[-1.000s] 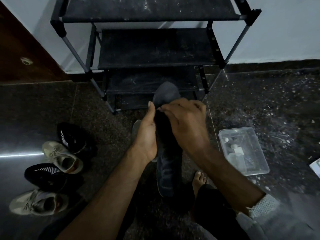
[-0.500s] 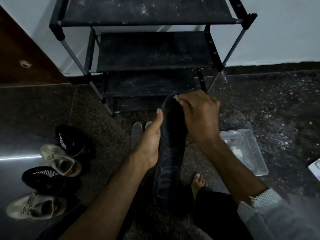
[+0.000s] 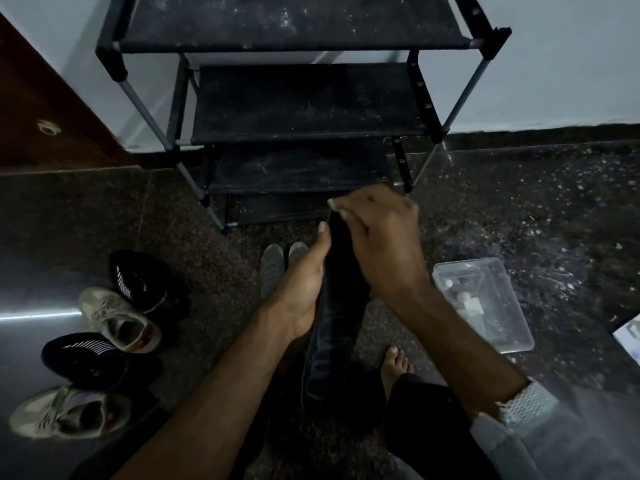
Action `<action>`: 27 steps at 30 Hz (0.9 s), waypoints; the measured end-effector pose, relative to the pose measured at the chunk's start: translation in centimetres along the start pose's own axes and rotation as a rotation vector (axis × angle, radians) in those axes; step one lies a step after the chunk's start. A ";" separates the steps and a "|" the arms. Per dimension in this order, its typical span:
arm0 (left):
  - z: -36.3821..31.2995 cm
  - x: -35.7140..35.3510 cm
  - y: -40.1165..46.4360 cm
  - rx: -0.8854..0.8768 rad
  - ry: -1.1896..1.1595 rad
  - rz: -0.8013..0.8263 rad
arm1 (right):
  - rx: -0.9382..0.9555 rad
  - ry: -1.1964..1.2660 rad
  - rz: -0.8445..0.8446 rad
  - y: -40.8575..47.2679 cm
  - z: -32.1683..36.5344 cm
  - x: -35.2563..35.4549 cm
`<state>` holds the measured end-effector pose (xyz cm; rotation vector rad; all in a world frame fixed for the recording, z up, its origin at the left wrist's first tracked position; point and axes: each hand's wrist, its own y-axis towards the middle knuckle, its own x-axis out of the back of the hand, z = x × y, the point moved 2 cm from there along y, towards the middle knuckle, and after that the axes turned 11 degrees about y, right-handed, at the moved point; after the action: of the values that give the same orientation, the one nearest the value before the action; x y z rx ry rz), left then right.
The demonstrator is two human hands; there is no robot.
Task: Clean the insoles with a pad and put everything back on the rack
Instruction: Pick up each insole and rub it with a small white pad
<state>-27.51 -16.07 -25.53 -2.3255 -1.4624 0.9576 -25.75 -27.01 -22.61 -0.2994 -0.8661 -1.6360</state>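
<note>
Left hand (image 3: 304,289) holds the dark insole (image 3: 337,327) from the side, thumb along its edge, heel end down near the foot. Right hand (image 3: 377,244) curls over the toe end; pad not visible, so can't tell what it pinches. Risks: the bendy insole may fold or slip down under rubbing; dim light hides dirt. Speckled dark floor (image 3: 519,209), rack (image 3: 298,102) against wall, shoes (image 3: 114,317) left, clear box (image 3: 485,303) right.
</note>
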 end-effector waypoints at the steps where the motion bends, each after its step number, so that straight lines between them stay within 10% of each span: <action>1: -0.1 0.1 0.1 0.003 -0.005 -0.013 | 0.031 -0.005 0.039 -0.4 0.9 -0.4; 27: -1.3 1.6 0.4 -0.069 -0.176 -0.130 | -0.019 0.175 -0.028 -1.0 1.1 0.3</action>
<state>-25.92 -14.68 -25.43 -2.2076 -1.7173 1.1164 -27.01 -26.43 -22.02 -0.1547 -0.7250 -1.6700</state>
